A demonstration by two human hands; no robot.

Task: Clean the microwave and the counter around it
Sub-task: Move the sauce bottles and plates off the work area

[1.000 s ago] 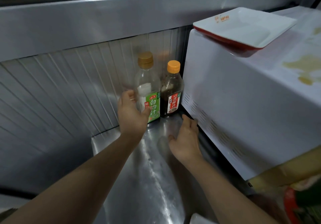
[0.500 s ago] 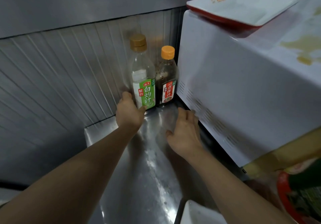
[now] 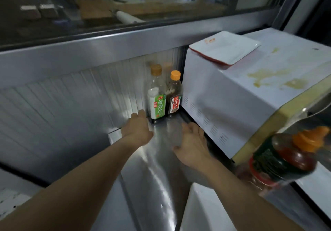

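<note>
Now: both hands low beside the microwave

Left hand (image 3: 138, 129) reaches toward the base of the green-label bottle (image 3: 156, 94), fingers loose, gripping nothing; contact unclear. Right hand (image 3: 192, 142) hovers open over the steel counter (image 3: 154, 182), palm down, empty. White microwave (image 3: 227, 108) sits at right on the counter, yellow stains (image 3: 275, 78) on top, a red-rimmed white plate (image 3: 224, 47) at its back corner. Dark-sauce bottle (image 3: 174, 94) stands between green-label bottle and microwave.
</note>
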